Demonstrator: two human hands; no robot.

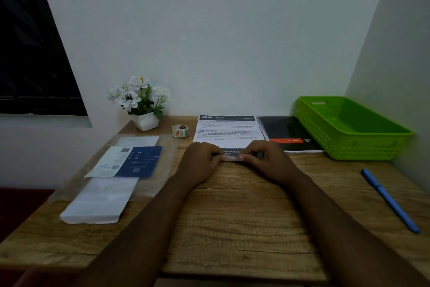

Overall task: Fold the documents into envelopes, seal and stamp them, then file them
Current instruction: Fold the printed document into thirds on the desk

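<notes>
A printed document [226, 129] with a dark header lies at the back middle of the wooden desk [244, 217]. My left hand [197, 162] and my right hand [267, 158] both rest on its near edge, fingers pinching that edge where it curls up. A stack of white envelopes [97, 203] lies at the left front. Beyond it sit a blue and white leaflet [130, 161] and a clear plastic sleeve [162, 147]. A small roll of patterned tape [180, 130] stands next to the document.
A green plastic basket [349, 128] stands at the back right. A dark booklet [288, 134] lies between it and the document. A blue pen [391, 200] lies at the right. A white pot of white flowers [142, 102] stands at the back left against the wall.
</notes>
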